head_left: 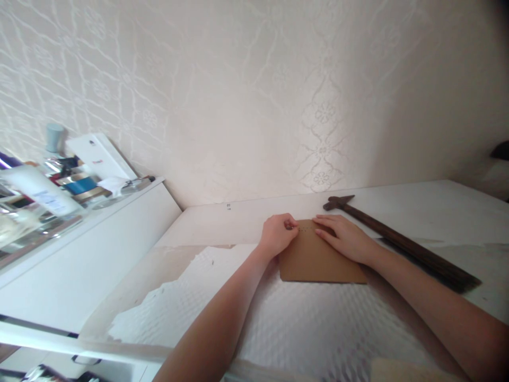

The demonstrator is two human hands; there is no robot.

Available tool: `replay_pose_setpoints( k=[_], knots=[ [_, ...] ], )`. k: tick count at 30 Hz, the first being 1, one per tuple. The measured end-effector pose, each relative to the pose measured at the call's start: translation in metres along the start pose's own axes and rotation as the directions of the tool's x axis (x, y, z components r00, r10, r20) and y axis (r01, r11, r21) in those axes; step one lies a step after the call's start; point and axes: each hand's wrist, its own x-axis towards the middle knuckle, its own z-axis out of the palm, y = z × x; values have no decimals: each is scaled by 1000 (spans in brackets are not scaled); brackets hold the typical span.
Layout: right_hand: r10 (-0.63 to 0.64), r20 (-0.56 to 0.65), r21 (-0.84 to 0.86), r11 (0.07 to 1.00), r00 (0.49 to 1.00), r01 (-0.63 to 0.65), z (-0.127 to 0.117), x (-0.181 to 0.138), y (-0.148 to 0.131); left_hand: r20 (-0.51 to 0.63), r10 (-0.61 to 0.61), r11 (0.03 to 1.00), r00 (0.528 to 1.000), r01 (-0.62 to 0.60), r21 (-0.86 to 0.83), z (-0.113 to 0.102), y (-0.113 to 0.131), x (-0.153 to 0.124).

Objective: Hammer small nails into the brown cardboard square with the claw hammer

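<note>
Both hands are on the brown board (314,260), which lies flat on the table (417,204) close to its far edge, where it meets the patterned wall (254,95); the left hand (277,234) sits at the board's far left corner, fingers curled in tight, thumb and forefinger pinched on a small dark piece (290,226) too tiny to identify; the right hand (345,239) lies spread and flat, palm down on the board's far right part, gripping nothing, simply pressing on it; between the two hands a short row of dots (304,230) marks the board's far edge. Just right of the right hand, a hammer (401,248) rests on the table, head towards the far edge, dark handle running off towards the right edge. Beyond the table's left edge, a shelf (79,254) carries a white bottle (40,190) amid clutter.
</note>
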Motion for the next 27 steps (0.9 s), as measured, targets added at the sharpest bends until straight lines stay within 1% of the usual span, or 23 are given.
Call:
replay_pose_setpoints(
  k=[7,10,12,14,15,17,19,23,27],
  knots=[
    [-5,-4,-16,1000,1000,4,0,0,-2,11,2,1000,1000,-2,4,-1,1,0],
    [4,-66,-93,996,998,-10,-8,1,-4,11,-2,1000,1000,2,11,-1,1,-1],
    [66,-152,-192,977,986,-95,-17,1,-2,13,-1,1000,1000,1,18,-1,1,-1],
    [183,-245,-296,921,952,-254,-25,-2,2,13,3,1000,1000,-3,20,-1,1,-1],
    [238,-277,-342,881,931,-327,-28,-4,5,12,5,1000,1000,-5,19,-1,1,-1],
    [300,-300,-410,817,906,-406,-31,-9,13,9,7,1000,1000,-7,17,-1,2,-1],
    [332,-297,-422,796,895,-435,-31,-13,20,7,7,1000,1000,-7,15,0,1,-2],
    [369,-279,-371,810,886,-455,-29,-15,29,3,27,1000,1000,-27,-9,2,-1,-2],
    [347,-321,-384,803,881,-456,-34,-13,24,-7,37,999,999,-37,-35,2,-3,-2]
  ],
)
